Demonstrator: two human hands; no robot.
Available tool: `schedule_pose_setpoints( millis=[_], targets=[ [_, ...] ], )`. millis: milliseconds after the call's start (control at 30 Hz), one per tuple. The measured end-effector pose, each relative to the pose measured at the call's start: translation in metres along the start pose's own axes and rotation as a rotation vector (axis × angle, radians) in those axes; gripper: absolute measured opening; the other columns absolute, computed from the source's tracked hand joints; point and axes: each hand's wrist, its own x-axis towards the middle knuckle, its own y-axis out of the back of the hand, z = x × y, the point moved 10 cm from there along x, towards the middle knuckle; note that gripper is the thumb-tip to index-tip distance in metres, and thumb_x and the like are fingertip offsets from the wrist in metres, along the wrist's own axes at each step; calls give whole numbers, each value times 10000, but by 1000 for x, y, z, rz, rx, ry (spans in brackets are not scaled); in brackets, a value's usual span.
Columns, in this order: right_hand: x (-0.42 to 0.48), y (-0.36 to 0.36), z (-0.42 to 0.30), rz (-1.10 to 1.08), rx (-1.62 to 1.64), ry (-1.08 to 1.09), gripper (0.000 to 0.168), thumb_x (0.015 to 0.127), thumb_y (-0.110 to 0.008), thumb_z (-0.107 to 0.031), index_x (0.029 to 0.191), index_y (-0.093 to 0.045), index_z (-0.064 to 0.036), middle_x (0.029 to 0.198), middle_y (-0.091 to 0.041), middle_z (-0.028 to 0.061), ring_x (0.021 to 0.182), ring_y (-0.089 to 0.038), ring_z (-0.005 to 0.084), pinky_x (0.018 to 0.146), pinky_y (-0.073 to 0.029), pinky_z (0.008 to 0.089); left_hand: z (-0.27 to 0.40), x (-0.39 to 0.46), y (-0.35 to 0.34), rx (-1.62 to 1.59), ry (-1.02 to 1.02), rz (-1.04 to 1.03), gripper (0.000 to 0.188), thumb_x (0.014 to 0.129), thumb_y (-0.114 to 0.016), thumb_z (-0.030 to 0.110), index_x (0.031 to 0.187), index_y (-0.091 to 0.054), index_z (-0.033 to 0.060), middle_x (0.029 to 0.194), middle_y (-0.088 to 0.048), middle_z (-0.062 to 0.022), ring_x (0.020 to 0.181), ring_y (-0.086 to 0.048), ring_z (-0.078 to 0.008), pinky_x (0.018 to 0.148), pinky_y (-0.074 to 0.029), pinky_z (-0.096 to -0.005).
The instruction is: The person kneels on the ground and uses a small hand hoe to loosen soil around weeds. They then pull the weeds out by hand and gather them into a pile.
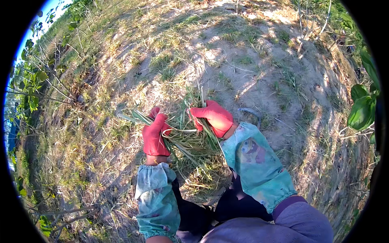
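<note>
My left hand [156, 133], in a red glove, is closed around a bunch of long grass [136, 117] whose blades stick out to both sides. To its right, my right hand [214, 118], also in a red glove, grips another bunch of grass [194, 101]. A pale strand runs across between the two hands. Below and between them lies a pile of cut grass [197, 152]. A sickle [252, 112] with a curved blade lies on the soil just right of my right hand; part of it is hard to make out.
Dry grass and bare soil [252, 82] spread ahead, with patches of shade. Leafy branches [33, 79] stand along the left edge. Large green leaves [361, 109] hang at the right, and thin bare stems [301, 27] rise at the upper right.
</note>
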Motion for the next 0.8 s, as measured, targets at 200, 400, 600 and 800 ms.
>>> schedule_pose_setpoints(
  millis=[200,400,600,800],
  targets=[
    [-1,-19,28,-73,-18,-38,157,892,-704,-177,918,-652,-31,700,-623,37,572,-580,141,534,-468,297,-11,-4,-14,-48,-16,-11,408,915,-680,157,1259,-534,-8,782,-594,-13,602,-567,-100,521,-448,-230],
    [9,-28,54,33,-141,-2,247,851,-755,-176,1004,-680,2,843,-703,77,728,-657,142,615,-504,305,-39,10,8,-294,8,38,239,928,-681,197,1075,-591,31,892,-673,-71,736,-651,-190,634,-547,-354],
    [13,-30,76,127,71,-59,214,863,-730,-127,1027,-663,-6,884,-696,73,773,-675,177,663,-536,311,-67,4,28,-191,161,122,140,865,-724,116,944,-648,30,825,-668,-53,750,-633,-166,637,-491,-308],
    [18,-31,75,22,60,-49,192,913,-679,-113,1079,-635,-28,906,-688,69,767,-677,167,663,-552,324,-48,-9,15,-246,162,5,170,870,-723,117,970,-669,-9,819,-670,-64,694,-643,-167,580,-513,-320]
  ],
)
